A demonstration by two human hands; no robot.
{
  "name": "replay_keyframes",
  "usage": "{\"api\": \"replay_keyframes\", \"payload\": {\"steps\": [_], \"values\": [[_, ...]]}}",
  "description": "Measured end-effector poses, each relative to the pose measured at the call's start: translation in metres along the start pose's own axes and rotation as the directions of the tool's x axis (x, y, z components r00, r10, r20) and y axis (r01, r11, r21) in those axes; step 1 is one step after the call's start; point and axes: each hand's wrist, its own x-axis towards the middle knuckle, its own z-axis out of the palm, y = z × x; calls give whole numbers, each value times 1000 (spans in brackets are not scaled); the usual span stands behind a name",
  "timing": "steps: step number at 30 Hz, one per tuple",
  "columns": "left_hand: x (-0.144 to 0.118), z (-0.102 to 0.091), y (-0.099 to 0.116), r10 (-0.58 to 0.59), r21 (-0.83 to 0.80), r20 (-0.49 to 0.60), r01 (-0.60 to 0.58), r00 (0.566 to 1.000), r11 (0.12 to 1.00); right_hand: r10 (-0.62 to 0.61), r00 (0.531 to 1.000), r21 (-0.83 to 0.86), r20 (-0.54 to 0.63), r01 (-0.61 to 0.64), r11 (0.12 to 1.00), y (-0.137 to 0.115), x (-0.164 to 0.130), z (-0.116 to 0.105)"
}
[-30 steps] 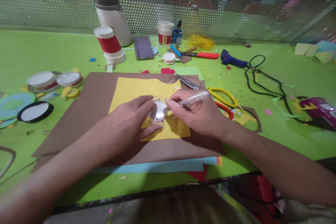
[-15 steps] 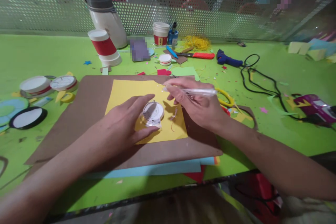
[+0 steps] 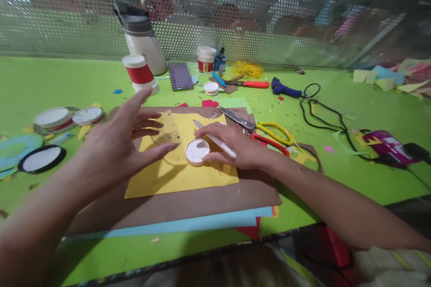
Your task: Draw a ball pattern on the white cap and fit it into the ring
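In the middle of the frame a small round white plastic lid (image 3: 197, 151) lies flat on a yellow sheet of paper (image 3: 175, 175), which rests on a larger brown card sheet (image 3: 168, 208) over blue and red sheets on the bright green desk (image 3: 40, 80). The right hand (image 3: 232, 148) comes in from the lower right and lies low over the yellow paper; its fingers (image 3: 206, 131) are bent around the lid's upper and right edge, touching it, while a clear-barrelled white pen (image 3: 215, 140) is tucked between them, pointing to the upper left. The left hand (image 3: 117, 148) hovers left of centre with its fingers (image 3: 158, 149) spread apart and gripping nothing; a transparent yellowish plastic protractor (image 3: 167, 132) lies just beyond the fingertips on the yellow paper, and whether they touch it cannot be told. To the right of the lid, near the right hand, lie yellow-handled scissors (image 3: 269, 131) and red-handled scissors (image 3: 271, 142). At the upper left of centre stand a red-banded white paper cup (image 3: 139, 73) and a white flask with a grey lid (image 3: 143, 38).
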Motion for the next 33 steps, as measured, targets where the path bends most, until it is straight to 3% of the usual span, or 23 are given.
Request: {"api": "replay_keyframes", "payload": {"steps": [4,12,16,20,25,33], "values": [[-3,7,-5,35,-2,49,-35,998,999,9,1000,-34,-16,-10,999,-3,1,5],[-8,16,-4,103,0,96,-103,990,995,72,976,-121,-206,-98,988,-12,-8,23],[-13,18,5,120,22,153,-125,981,992,108,949,-31,-295,-122,992,-17,-11,8],[-21,27,16,146,109,209,-171,967,979,160,875,75,-457,-141,987,-15,-11,-12],[-30,44,20,289,159,207,-324,935,933,158,886,74,-435,-140,987,-8,-11,-11],[-29,48,19,290,157,229,-330,929,931,130,922,130,-365,-88,988,-9,-12,-1]]}}
